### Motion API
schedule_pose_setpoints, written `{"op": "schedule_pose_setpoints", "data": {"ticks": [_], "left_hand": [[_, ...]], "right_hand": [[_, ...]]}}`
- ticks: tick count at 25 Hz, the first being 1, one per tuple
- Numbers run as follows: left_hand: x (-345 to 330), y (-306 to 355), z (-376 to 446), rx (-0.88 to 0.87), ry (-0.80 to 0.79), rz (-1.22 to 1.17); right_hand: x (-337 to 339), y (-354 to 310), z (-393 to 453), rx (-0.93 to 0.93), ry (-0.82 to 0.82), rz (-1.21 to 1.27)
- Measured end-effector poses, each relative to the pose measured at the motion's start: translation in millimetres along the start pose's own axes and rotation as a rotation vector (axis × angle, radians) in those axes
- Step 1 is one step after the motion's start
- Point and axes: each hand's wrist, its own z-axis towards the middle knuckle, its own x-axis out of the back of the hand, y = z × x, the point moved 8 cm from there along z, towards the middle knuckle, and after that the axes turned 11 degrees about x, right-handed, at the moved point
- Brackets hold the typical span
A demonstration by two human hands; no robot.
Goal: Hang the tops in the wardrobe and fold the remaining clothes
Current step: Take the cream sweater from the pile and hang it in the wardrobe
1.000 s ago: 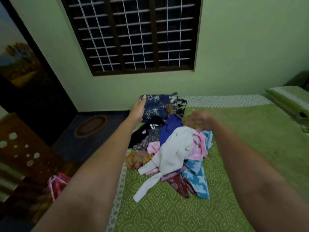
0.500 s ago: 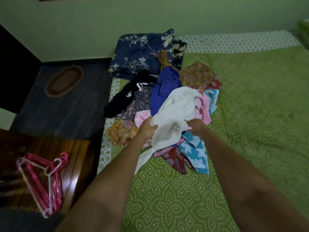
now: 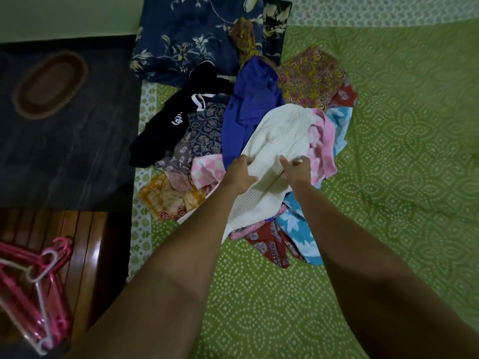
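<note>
Since half a second ago, your hands have bunched the white ribbed top point(image 3: 280, 141) higher. Your left hand point(image 3: 239, 173) grips its fabric at 9 o'clock, your right hand point(image 3: 298, 168) pinches it at 3 o'clock. It lies atop the clothes pile point(image 3: 207, 133) on the green bed point(image 3: 401, 177); pink hangers point(image 3: 39, 286) rest at 8 o'clock.

From my remote seat I look down on a bed point(image 3: 388, 177) spread with a green cover in a pale dotted pattern; it fills the right and the near middle. A white-patterned border runs along its left edge point(image 3: 141, 229). To the left lies a dark floor point(image 3: 77, 151) with an oval brown mat point(image 3: 49, 85) on it. At the near left stands slatted, glossy wooden furniture point(image 3: 85, 244). A pale green wall point(image 3: 64, 14) shows far left. The light is dim.
</note>
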Motion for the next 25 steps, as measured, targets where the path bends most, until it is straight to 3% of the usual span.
{"op": "schedule_pose_setpoints", "data": {"ticks": [2,4,7,9,11,12,14,16,17,19,20,23,25], "left_hand": [[-3,7,-11,-0.105,-0.11,0.071],[-22,-5,-25,-0.134,-0.374,0.271],[-32,-55,-55,0.127,-0.707,0.564],[-22,-81,-69,0.27,-0.759,0.604],[4,-84,-57,0.237,-0.515,0.528],[23,-73,-53,0.185,-0.342,0.35],[71,-48,-60,0.131,-0.031,-0.269],[104,-19,-90,0.069,0.092,-0.662],[109,0,-108,0.046,0.055,-0.676],[103,29,-147,0.042,-0.103,-0.498],[101,32,-160,0.044,-0.11,-0.41],[111,25,-183,0.023,0.057,-0.354],[126,20,-207,-0.004,0.133,-0.491]], "right_hand": [[1,-5,8,-0.026,0.021,-0.072],[0,-11,11,-0.079,0.009,-0.135],[-9,-20,1,-0.112,0.003,0.162],[-21,-30,-14,-0.127,-0.083,0.391],[-40,-46,-41,-0.144,-0.332,0.504],[-48,-56,-55,-0.124,-0.456,0.489],[-53,-75,-84,-0.036,-0.63,0.415],[-48,-94,-116,0.067,-0.719,0.37],[-44,-102,-131,0.111,-0.75,0.352],[-37,-112,-162,0.152,-0.838,0.324],[-33,-114,-178,0.135,-0.896,0.337],[-17,-113,-224,0.003,-1.023,0.48],[0,-112,-229,0.062,-0.86,0.477]]}}
